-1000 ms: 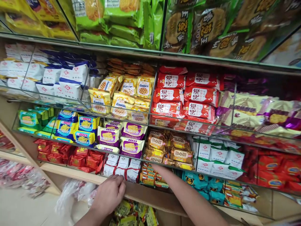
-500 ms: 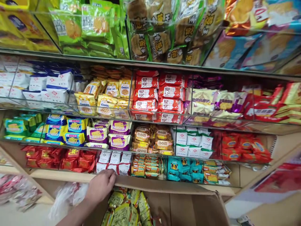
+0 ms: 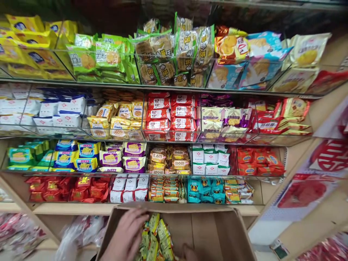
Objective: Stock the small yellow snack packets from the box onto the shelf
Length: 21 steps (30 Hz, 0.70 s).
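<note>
My left hand point(image 3: 129, 233) reaches over the left part of a cardboard box point(image 3: 214, 232). Its fingers are stretched out and somewhat blurred, beside a pile of yellow-green snack packets point(image 3: 156, 239). Whether the fingertips touch the packets, I cannot tell. Only a dim bit of my right hand point(image 3: 189, 252) shows inside the box at the bottom edge, right of the packets; most of its fingers are hidden. The packets are heaped in the left half of the box, with bare cardboard to their right.
Shelves with clear dividers rise behind the box, full of wrapped biscuits: red packs point(image 3: 171, 117), teal packs point(image 3: 205, 190) and yellow cookie packs point(image 3: 114, 125). Plastic bags point(image 3: 78, 232) lie on a low shelf at left. Red packaged items point(image 3: 303, 190) hang at right.
My left hand has left the box's back edge, which it was gripping, and moved down to the packets with fingers extended. Part of my right hand has appeared. The view has shifted upward.
</note>
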Motion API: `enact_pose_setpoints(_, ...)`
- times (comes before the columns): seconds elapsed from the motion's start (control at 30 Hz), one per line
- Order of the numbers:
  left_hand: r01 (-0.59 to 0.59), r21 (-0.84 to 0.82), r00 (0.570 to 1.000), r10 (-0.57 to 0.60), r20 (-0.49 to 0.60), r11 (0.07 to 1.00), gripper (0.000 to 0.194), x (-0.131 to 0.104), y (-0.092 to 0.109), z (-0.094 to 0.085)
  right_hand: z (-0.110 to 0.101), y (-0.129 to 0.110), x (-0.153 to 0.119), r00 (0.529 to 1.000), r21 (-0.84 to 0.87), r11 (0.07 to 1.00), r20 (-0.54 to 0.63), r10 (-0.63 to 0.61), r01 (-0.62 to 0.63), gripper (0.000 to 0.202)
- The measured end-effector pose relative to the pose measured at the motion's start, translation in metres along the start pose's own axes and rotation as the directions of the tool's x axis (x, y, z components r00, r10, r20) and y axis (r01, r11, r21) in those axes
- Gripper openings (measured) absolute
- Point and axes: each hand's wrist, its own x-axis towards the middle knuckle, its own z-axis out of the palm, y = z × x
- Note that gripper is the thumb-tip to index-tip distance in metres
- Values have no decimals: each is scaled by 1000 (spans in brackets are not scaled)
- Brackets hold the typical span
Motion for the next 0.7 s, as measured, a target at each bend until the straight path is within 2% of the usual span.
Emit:
enact_pose_setpoints(0.03, 39, -95, 999, -35, 37, 995, 40, -8, 14, 7, -6, -7, -4, 999, 91, 996, -35, 4, -1, 17)
enact_pose_setpoints(0.07, 122, -197, 992, -111, 68, 973, 41, -13, 28, 16, -12, -17, -10, 997, 220, 975, -69, 18, -3, 23)
enact_pose_setpoints(0.1, 239, -303, 971, -221, 94, 923, 42, -17, 41, 24, -19, -28, -17, 993, 401, 916, -113, 34, 14, 28)
enact_pose_setpoints(0.13, 371, -406, 928, -349, 130, 835, 44, -17, 54, 33, -25, -41, -25, 994, 584, 812, -97, 44, 21, 31)
enact_pose_setpoints(0.17, 495, -497, 863, -469, 188, 712, 47, -15, 66, 40, -31, -55, -32, 996, 721, 693, -52, 69, -10, 32)
enact_pose_setpoints(0.2, 592, -567, 792, -543, 278, 573, 46, -11, 76, 46, -36, -68, -40, 997, 805, 593, -18, 71, -27, 34)
enact_pose_setpoints(0.23, 648, -608, 738, -575, 353, 458, 44, -5, 86, 50, -40, -81, -47, 998, 847, 531, -3, 62, -30, 35)
enact_pose_setpoints(0.27, 660, -644, 714, -589, 379, 386, 41, 1, 93, 52, -43, -91, -53, 998, 862, 507, -12, 64, -22, 35)
enact_pose_setpoints(0.3, 652, -678, 707, -594, 383, 339, 37, 7, 100, 54, -44, -99, -58, 997, 857, 516, -43, 68, 2, 34)
enact_pose_setpoints(0.43, 565, -794, 704, -634, 320, 225, 32, 17, 112, 56, -41, -105, -67, 963, 776, 619, -243, 120, 119, 33)
enact_pose_setpoints(0.53, 548, -807, 687, -669, 284, 221, 32, 13, 112, 61, -34, -96, -66, 935, 763, 626, -321, 152, 161, 34)
enact_pose_setpoints(0.63, 551, -756, 705, -682, 195, 353, 32, 7, 109, 66, -25, -87, -66, 911, 741, 644, -377, 165, 190, 35)
enact_pose_setpoints(0.7, 538, -701, 745, -653, 136, 468, 32, 5, 106, 65, -21, -83, -68, 906, 741, 648, -379, 186, 177, 35)
